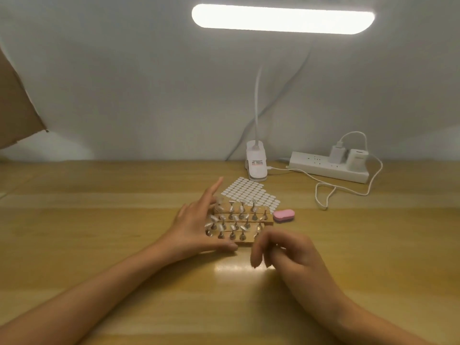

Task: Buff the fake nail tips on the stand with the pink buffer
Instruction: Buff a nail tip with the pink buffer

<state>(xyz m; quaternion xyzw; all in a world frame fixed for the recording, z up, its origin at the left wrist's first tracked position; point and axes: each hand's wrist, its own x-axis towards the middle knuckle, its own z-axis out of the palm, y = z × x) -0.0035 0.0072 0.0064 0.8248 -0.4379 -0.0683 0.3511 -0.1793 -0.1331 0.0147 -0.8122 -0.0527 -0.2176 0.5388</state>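
A gold stand (263, 221) made of several bars sits in the middle of the wooden table, carrying rows of small metal holders with clear fake nail tips (241, 208) on them. My left hand (193, 226) lies against the stand's left side with straight, spread fingers and the thumb along its front edge. My right hand (281, 250) hovers just in front of the stand's right end, fingers loosely curled and holding nothing. The pink buffer (284, 215), a small oval block, lies on the table right of the stand, apart from both hands.
A sheet of white oval stickers (249, 191) lies behind the stand. A white clip lamp (256, 163) stands at the back, its lit head overhead. A white power strip (326, 168) with chargers and a looping cable (323, 195) sits at the back right. Cardboard (17, 108) shows at far left.
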